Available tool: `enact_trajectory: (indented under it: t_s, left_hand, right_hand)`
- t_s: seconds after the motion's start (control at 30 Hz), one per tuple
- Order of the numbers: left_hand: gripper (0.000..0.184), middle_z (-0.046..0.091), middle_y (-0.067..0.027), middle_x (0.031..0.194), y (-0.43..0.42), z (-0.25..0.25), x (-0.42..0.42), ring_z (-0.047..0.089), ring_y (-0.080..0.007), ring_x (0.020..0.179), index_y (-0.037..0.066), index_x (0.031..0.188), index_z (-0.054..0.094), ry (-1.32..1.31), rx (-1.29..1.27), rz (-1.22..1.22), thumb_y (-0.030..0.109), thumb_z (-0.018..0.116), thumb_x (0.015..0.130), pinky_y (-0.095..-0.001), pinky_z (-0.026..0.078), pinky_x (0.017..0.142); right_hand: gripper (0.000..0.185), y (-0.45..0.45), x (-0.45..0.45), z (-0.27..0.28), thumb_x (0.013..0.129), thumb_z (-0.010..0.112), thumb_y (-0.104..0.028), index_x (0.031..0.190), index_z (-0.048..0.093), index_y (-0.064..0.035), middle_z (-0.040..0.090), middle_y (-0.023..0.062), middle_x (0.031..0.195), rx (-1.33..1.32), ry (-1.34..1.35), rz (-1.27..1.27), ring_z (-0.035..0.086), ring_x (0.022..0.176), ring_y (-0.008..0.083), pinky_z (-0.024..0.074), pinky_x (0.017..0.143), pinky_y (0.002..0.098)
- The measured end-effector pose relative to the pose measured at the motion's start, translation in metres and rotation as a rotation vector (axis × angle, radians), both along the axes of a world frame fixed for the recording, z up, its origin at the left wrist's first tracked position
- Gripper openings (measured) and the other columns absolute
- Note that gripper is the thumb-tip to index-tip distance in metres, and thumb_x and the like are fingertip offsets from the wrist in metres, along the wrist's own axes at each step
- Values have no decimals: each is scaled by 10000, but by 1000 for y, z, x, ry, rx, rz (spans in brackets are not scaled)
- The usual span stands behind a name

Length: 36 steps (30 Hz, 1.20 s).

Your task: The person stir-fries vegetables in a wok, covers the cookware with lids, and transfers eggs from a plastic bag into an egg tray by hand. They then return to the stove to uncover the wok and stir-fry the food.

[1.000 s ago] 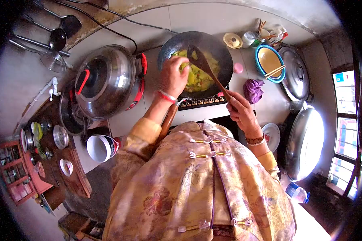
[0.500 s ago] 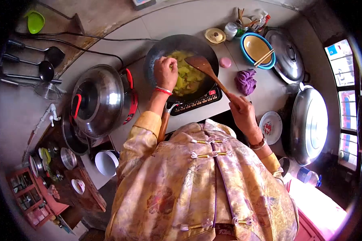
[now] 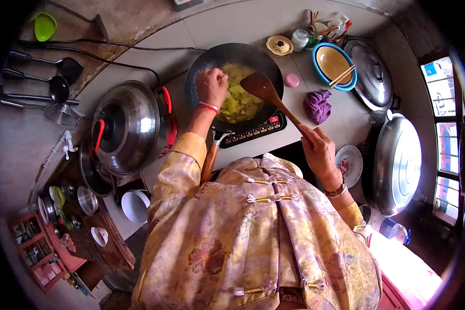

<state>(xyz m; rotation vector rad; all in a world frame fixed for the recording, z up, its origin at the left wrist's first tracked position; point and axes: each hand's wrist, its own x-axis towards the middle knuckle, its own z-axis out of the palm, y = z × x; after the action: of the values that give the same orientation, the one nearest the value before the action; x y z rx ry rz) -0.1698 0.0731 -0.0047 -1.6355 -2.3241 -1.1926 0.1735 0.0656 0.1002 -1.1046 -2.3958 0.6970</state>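
In the head view, the wooden spatula [image 3: 264,88] lies with its blade over the wok [image 3: 237,51], toward three o'clock; it looks light and stiff, best taken by the upper handle, while the cooked pieces [image 3: 235,101] look soft and slippery; the right hand [image 3: 320,152] grasps that handle outside the rim at four o'clock, forearm angled up from five; the left hand [image 3: 212,87] is over the wok's nine o'clock side, wrist bent and fingers bunched; whether they pinch anything, I cannot tell.
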Motion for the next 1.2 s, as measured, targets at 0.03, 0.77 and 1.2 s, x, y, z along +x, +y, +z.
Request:
enact_trajectory:
  t_s: [0.03,0.77,1.2]
  left_hand:
    - [173,572,-98,764,-2,13,10,542,-300,781,94,724,561,-28,26,-41,165,718,726,-424,410,721]
    - [372,392,43,637,-19,1,12,359,-59,530,122,862,494,-1386,-135,164,485,576,872,-264,316,479]
    - [291,572,-226,701,-114,41,8,567,-436,675,1,807,543,-373,-151,17,267,527,923,-465,430,574]
  right_hand:
    - [321,-1,-1,-1,797,631,-10,1103,645,-104,556,116,750,-27,-16,-17,580,640,303,463,570,369]
    - [390,-14,-36,16,979,487,-217,1315,472,-18,367,-77,687,-1275,544,13,290,515,5,222,448,162]
    - [288,27,-63,-78,903,531,-91,1181,590,-49,632,202,810,-125,88,297,632,738,321,483,609,390]
